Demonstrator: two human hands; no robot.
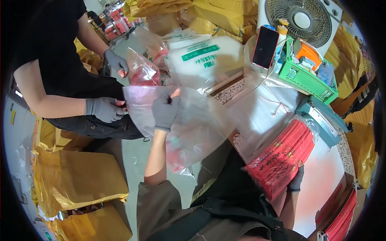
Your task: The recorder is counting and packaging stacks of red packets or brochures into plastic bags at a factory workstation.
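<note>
My left hand [164,114], in a grey glove with a bare thumb tip, is closed on a large clear plastic bag [201,116] in the middle of the view. A gloved hand [105,109] of the co-worker at the left touches the same bag's left edge. At the right, my right hand [297,180] grips the lower edge of a clear-wrapped bundle of red printed packets [281,154]; the bundle hides part of its fingers. The co-worker's other hand [116,63] is beside a clear bag with red contents [142,72].
A stack of clear plastic bags [225,60] with green print lies on the table. Beyond are a phone [265,47], a green basket [307,82], a teal sealer-like device [323,124] and a fan [301,20]. Yellow-wrapped boxes [86,174] stand at the left; red packets [341,219] fill a box lower right.
</note>
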